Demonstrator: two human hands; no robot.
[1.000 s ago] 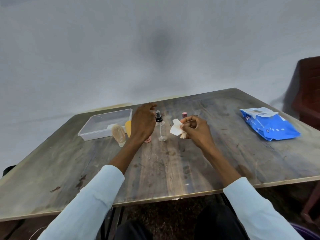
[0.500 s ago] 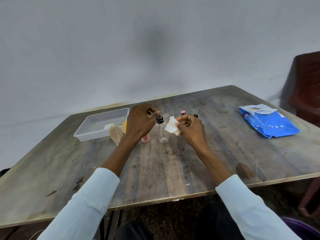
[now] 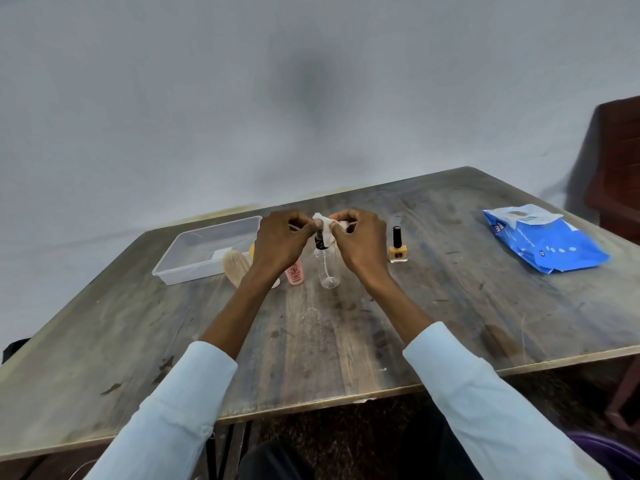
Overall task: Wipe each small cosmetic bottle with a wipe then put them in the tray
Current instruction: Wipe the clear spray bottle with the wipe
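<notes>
Both hands meet over the table's middle and pinch a white wipe (image 3: 323,231) between their fingertips. My left hand (image 3: 280,245) holds its left side and my right hand (image 3: 362,245) its right side. Directly below the wipe stands a clear spray bottle (image 3: 327,270) with a black top, partly hidden by the hands. A pink bottle (image 3: 295,273) stands just left of it, and a beige ribbed bottle (image 3: 236,265) further left. An orange nail polish bottle (image 3: 397,249) with a black cap stands right of my right hand. The clear plastic tray (image 3: 194,268) sits at the back left.
A blue pack of wipes (image 3: 545,244) lies at the right of the wooden table (image 3: 311,341). An orange item (image 3: 251,251) peeks out behind my left wrist. A small white piece (image 3: 220,253) lies in the tray. A dark chair (image 3: 620,168) stands at the far right.
My left hand has moved right to the wipe, and both hands now hold it together above the spray bottle. The nail polish bottle has come into view.
</notes>
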